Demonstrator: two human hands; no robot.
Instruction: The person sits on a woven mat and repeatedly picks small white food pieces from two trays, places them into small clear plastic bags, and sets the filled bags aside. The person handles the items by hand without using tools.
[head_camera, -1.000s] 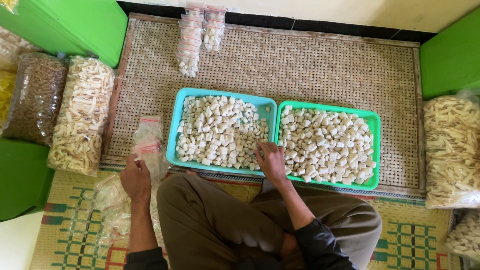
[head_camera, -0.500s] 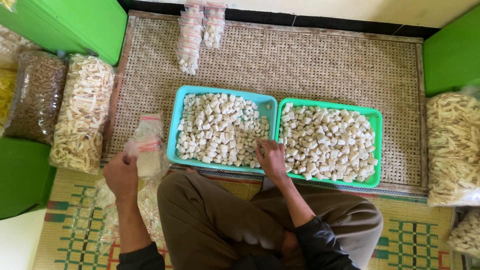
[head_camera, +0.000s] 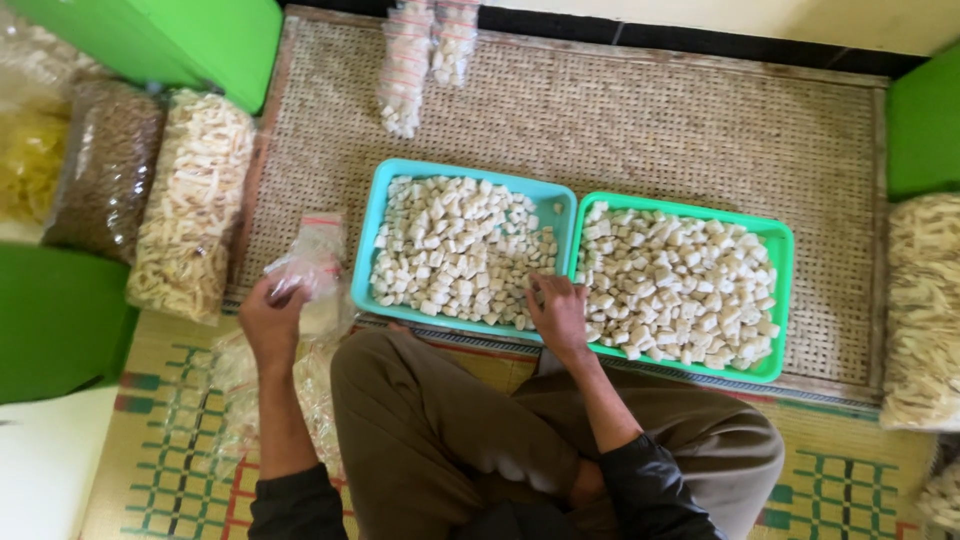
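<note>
My left hand (head_camera: 268, 322) has lifted a clear bag (head_camera: 310, 262) in its grip; my right hand (head_camera: 558, 312) still rests loose-fingered on white pieces (head_camera: 455, 250). Two trays (head_camera: 372, 232) sit on a woven mat (head_camera: 680, 130).

The small clear plastic bag (head_camera: 305, 262) looked thin, glossy and crinkled. The turquoise rectangular plastic tray (head_camera: 368, 250) and green rectangular plastic tray (head_camera: 782, 270) were smooth; the tan woven mat (head_camera: 650, 130) looked rough and matt.
</note>
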